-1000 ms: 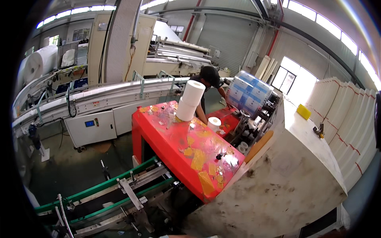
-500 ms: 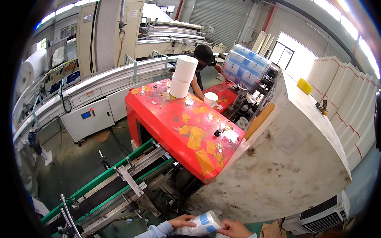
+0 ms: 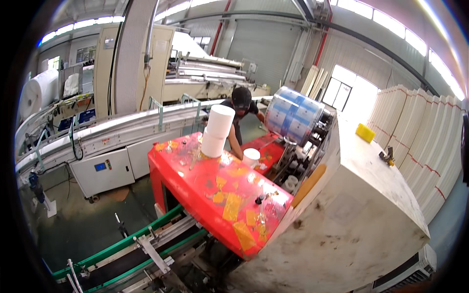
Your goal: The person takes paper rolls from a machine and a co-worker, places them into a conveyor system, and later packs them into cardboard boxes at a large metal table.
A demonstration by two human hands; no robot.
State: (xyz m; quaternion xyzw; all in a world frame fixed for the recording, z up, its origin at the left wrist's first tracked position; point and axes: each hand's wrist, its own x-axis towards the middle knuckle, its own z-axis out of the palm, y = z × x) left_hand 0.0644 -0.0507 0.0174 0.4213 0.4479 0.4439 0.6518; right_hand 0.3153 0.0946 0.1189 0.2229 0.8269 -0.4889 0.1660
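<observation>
Neither of my hands shows in the head view now, and the wrapped roll they held earlier is out of sight below the lower edge. Ahead of me, two white paper rolls (image 3: pixel 217 131) stand stacked on a red machine cover (image 3: pixel 193 171) patched with yellow tape. Behind them, a single white roll (image 3: pixel 251 157) stands on a lower red surface. A large roll of blue-and-white printed film (image 3: pixel 294 115) is mounted on the machine at the back. Below the cover, a conveyor with green side rails (image 3: pixel 117 244) runs off toward the lower left.
A co-worker (image 3: pixel 241 102) in dark clothes leans in behind the red cover. To the right is a stained white machine housing (image 3: pixel 337 215) with a yellow object (image 3: pixel 365 132) on top. Tall stacks of white tubes (image 3: pixel 415 132) stand beyond it. A long conveyor line (image 3: pixel 112 136) crosses the left.
My view has tilted upward, so the scene sits lower. Both my hands and the roll in clear and blue wrapping have left the picture. The co-worker's head has come up.
</observation>
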